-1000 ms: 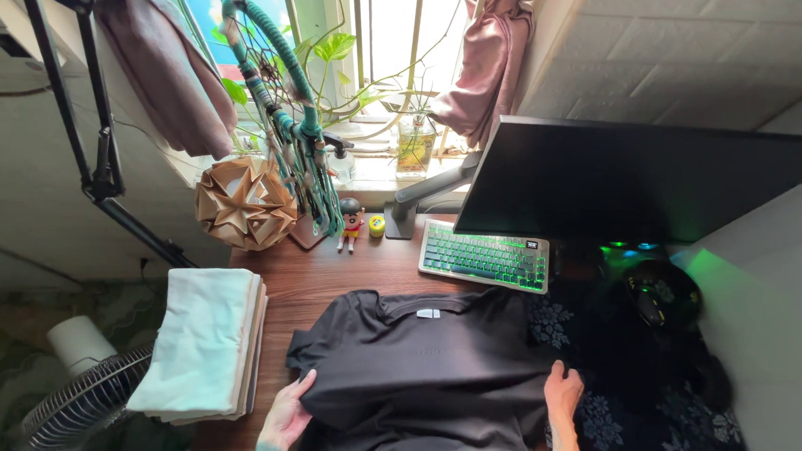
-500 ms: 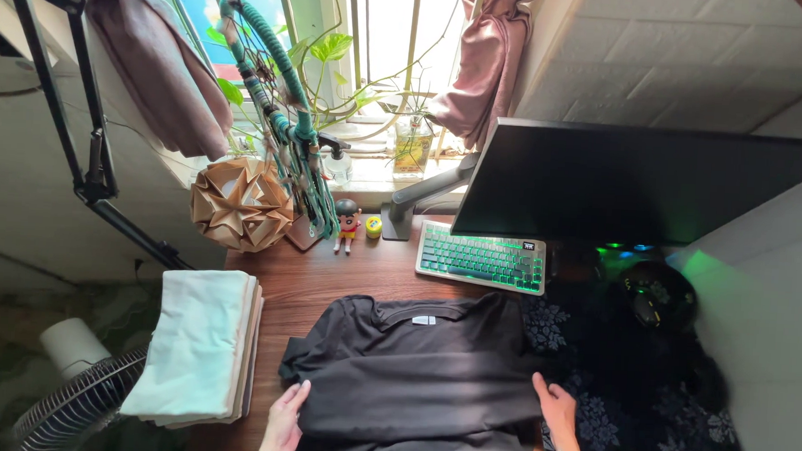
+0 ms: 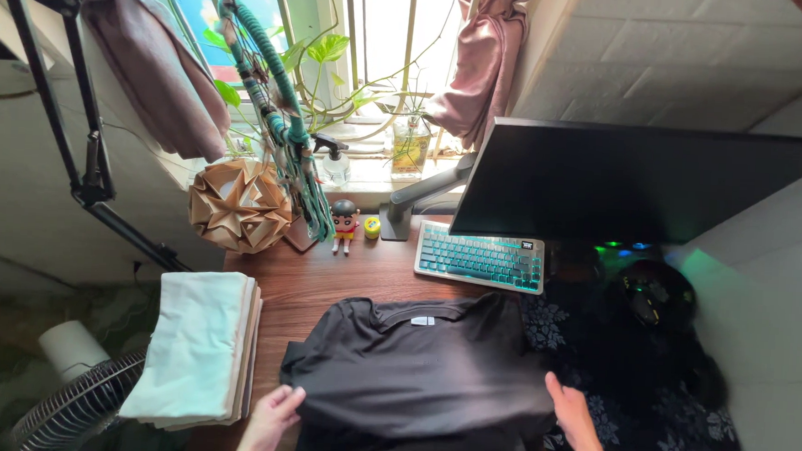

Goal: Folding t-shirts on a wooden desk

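A black t-shirt (image 3: 421, 373) lies spread on the brown wooden desk (image 3: 325, 276), collar toward the window, with a white neck label showing. My left hand (image 3: 272, 415) rests at the shirt's left edge near the sleeve, fingers flat and touching the fabric. At the shirt's right edge my right hand (image 3: 572, 416) lies flat with fingers extended, partly over a dark floral desk mat (image 3: 647, 421). Neither hand visibly grips the cloth.
A stack of folded pale cloths (image 3: 195, 345) sits on the desk's left end. Behind the shirt are a backlit keyboard (image 3: 482, 257), a dark monitor (image 3: 641, 183), a paper star ball (image 3: 239, 204), a small figurine (image 3: 343, 222) and a mouse (image 3: 649, 298). A fan (image 3: 76, 405) stands low left.
Both hands slid a little toward me along the shirt's edges, and the right one moved slightly outward. The shirt's lower part looks smoother and its right side flatter.
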